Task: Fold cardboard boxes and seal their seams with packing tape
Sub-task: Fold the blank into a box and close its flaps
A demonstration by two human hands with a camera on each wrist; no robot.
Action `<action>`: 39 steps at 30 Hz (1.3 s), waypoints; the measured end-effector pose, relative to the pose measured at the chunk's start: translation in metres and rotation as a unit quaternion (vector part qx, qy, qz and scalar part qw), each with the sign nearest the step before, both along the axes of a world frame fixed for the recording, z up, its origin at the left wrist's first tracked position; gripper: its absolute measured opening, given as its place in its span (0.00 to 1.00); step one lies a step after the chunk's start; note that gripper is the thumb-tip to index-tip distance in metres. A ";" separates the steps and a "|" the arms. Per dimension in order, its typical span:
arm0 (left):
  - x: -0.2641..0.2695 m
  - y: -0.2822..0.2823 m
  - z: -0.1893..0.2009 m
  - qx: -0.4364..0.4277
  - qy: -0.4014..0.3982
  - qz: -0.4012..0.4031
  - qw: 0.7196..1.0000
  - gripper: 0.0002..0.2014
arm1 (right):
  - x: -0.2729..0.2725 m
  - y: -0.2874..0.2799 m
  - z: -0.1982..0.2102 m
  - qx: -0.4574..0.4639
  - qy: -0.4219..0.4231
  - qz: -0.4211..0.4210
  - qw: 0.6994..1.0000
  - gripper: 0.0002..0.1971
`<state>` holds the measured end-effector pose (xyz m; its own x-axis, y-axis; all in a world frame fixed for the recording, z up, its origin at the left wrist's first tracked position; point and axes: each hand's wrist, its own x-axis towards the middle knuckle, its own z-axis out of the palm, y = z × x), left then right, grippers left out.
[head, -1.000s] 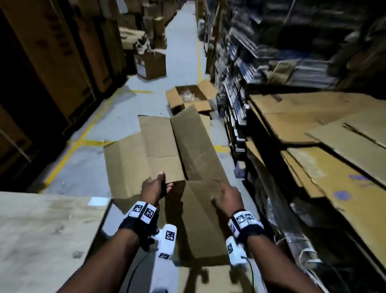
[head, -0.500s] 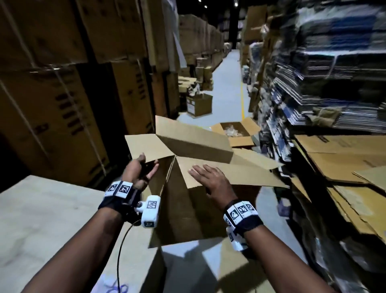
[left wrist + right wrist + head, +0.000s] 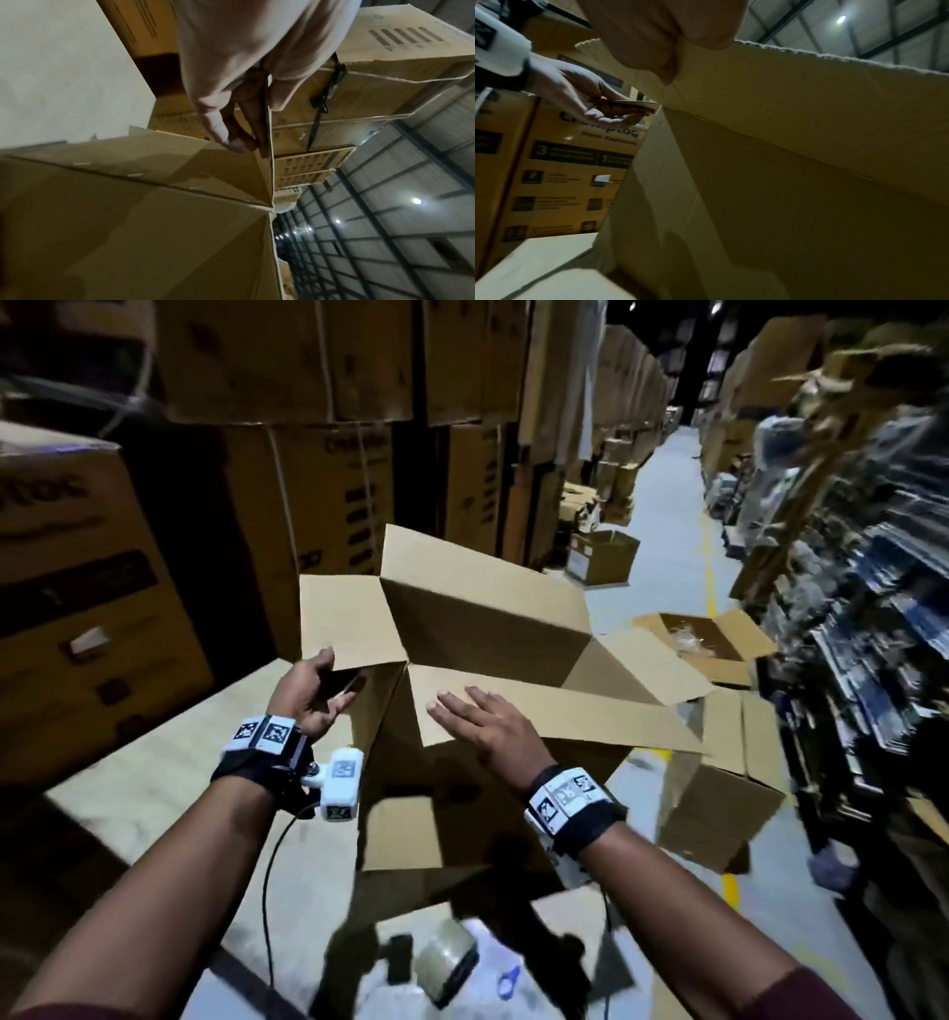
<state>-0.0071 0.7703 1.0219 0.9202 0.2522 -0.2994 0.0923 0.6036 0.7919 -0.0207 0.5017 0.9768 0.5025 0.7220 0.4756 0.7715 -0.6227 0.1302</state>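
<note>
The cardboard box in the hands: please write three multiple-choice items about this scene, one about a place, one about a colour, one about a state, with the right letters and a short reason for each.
1. Where does the tape roll lie?
A. inside the box
B. on the floor near the person
C. on a shelf

2. What colour is the floor line along the aisle?
A. yellow
B. red
C. white

3. How does the right hand meet the cardboard box?
A. flat on a flap
B. a fist
C. apart from it

Answers: 1 B, it lies low between the arms in the head view; 2 A, the stripe is yellow; 3 A, straight fingers lie on the near flap, while the left hand pinches the left flap.
</note>
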 end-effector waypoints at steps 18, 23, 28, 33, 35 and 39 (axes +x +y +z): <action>0.063 0.240 -0.104 0.321 0.152 0.053 0.933 0.08 | 0.061 0.154 -0.099 -0.187 0.299 -0.169 0.920 0.55; 0.123 0.247 -0.115 0.569 0.220 0.061 0.789 0.30 | 0.092 0.170 -0.107 -0.159 0.306 -0.178 0.922 0.50; 0.141 0.205 -0.133 0.851 0.027 -0.087 0.517 0.43 | 0.102 0.228 -0.102 -0.131 0.337 -0.156 0.919 0.47; 0.145 0.181 -0.164 0.757 -0.132 -0.256 0.587 0.27 | 0.101 0.287 -0.103 -0.077 0.365 -0.185 0.909 0.42; 0.153 0.190 -0.169 0.771 -0.135 -0.210 0.586 0.27 | 0.104 0.300 -0.106 -0.059 0.355 -0.203 0.911 0.42; 0.159 0.203 -0.184 0.795 -0.190 -0.202 0.540 0.18 | 0.099 0.292 -0.113 -0.043 0.385 -0.209 0.898 0.56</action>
